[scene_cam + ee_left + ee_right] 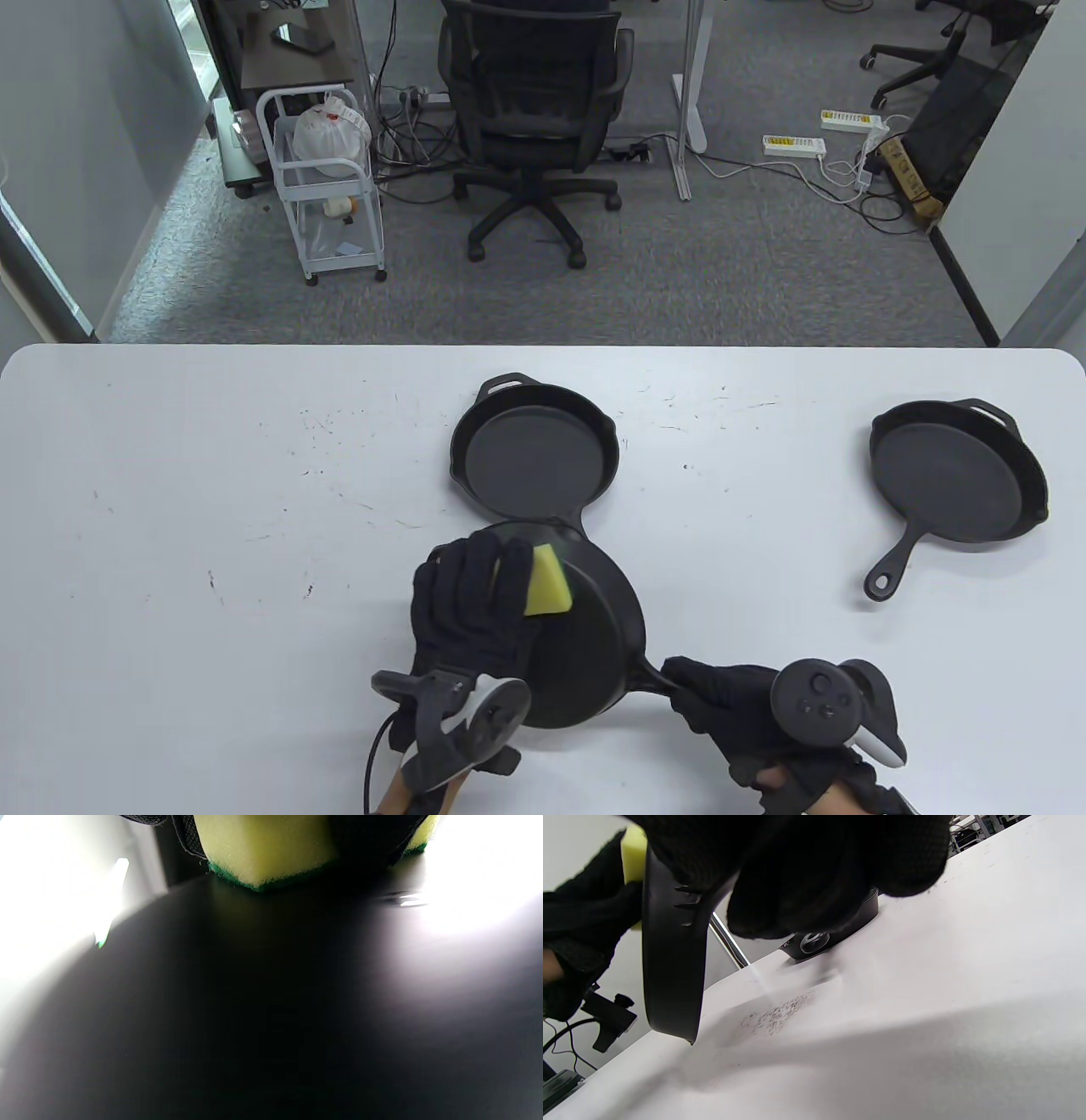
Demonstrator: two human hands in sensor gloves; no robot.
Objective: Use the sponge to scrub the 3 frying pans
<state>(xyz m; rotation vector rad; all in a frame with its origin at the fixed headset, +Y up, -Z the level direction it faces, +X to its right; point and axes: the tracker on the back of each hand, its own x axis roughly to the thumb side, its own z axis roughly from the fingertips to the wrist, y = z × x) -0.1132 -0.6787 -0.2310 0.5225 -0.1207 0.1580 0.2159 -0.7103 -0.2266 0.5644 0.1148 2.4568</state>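
The near frying pan (585,637) is tipped on edge at the table's (212,475) front, underside towards the camera; right hand (738,705) curls around its handle; left hand (475,603) grips the yellow sponge (549,581) and presses it to the dark metal. Judged heavy, rigid cast iron (the handle is the sound hold); the sponge is soft, light and compressible. Two more pans lie flat: centre pan (534,450), right pan (954,475).

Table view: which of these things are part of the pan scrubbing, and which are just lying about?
In the job:
- sponge, held by left hand
- near pan, tilted, handle gripped by right hand
- middle pan
- right pan

Just about:
- office chair
- white cart
- power strips
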